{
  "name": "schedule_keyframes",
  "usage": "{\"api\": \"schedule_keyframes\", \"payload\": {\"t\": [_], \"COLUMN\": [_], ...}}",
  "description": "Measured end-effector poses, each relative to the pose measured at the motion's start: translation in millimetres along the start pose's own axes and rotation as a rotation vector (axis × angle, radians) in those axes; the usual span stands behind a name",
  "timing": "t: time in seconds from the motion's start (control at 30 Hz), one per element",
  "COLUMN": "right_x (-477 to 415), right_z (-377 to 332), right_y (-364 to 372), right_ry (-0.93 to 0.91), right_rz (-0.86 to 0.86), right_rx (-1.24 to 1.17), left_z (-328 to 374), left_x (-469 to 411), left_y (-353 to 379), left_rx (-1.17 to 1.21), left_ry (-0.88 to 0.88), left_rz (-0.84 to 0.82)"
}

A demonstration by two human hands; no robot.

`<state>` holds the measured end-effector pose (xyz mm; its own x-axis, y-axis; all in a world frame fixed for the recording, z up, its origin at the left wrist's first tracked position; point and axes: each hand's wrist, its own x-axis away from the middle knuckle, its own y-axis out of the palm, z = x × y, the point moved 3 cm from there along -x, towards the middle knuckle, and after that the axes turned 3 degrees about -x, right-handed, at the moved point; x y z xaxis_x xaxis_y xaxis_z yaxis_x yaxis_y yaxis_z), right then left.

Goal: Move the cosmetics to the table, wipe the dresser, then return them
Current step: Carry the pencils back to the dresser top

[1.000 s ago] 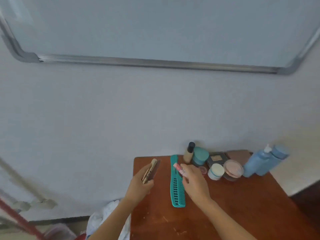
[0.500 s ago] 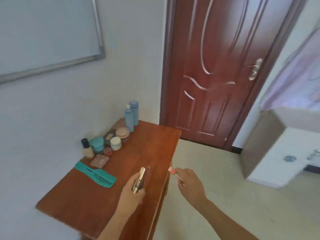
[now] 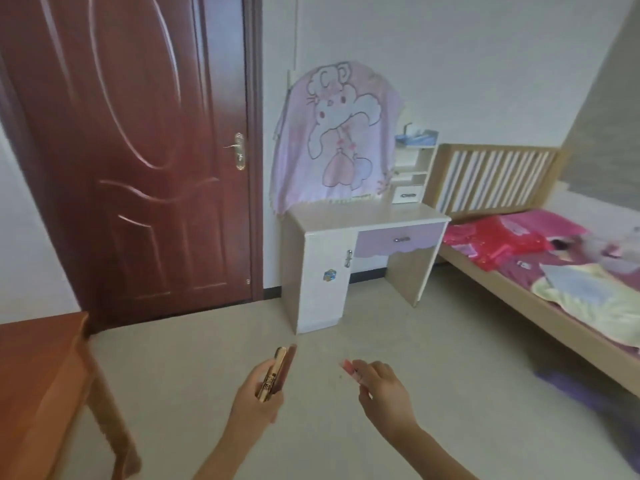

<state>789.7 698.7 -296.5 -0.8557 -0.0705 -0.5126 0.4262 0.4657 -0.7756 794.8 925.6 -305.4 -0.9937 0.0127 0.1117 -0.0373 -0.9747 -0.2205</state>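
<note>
My left hand [image 3: 258, 398] grips a gold tube [image 3: 272, 374] together with a dark reddish slim stick beside it. A small pink lip tube [image 3: 350, 369] is pinched in my right hand [image 3: 382, 393]. Both hands hover over the floor in the lower middle of the view. The white and lilac dresser [image 3: 363, 216] stands ahead against the wall, its top bare, with a cartoon cloth [image 3: 337, 140] draped over its mirror. A corner of the brown wooden table [image 3: 38, 368] shows at the lower left; the other cosmetics are out of view.
A dark red door [image 3: 138, 150] is closed at the left. A small white shelf unit [image 3: 414, 168] sits on the dresser's right end. A wooden bed [image 3: 540, 258] with pink and red bedding fills the right side. Beige floor lies between me and the dresser.
The view has swung right from the table to the dresser. Both hands left the table carrying the tubes; the comb and other cosmetics dropped out of view.
</note>
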Motion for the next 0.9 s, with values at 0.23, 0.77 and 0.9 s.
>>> {"api": "schedule_keyframes", "payload": {"t": [0.23,0.77,0.9], "right_x": [10.3,-179.8,-248.5], "right_z": [130.2,267.8,296.1], "right_y": [-74.8,-20.9,-2.6], "right_ry": [0.156,0.125,0.094], "right_rz": [0.018,-0.01,-0.029], "right_rx": [0.093,0.03,0.028], "left_z": [43.5,96.6,112.4], "left_x": [-32.6,-248.3,-319.9], "left_y": [150.4,244.7,250.2], "left_rx": [0.055,0.125,0.131], "left_ry": [0.003,0.014,0.013], "left_rz": [-0.111,-0.119,-0.125]}}
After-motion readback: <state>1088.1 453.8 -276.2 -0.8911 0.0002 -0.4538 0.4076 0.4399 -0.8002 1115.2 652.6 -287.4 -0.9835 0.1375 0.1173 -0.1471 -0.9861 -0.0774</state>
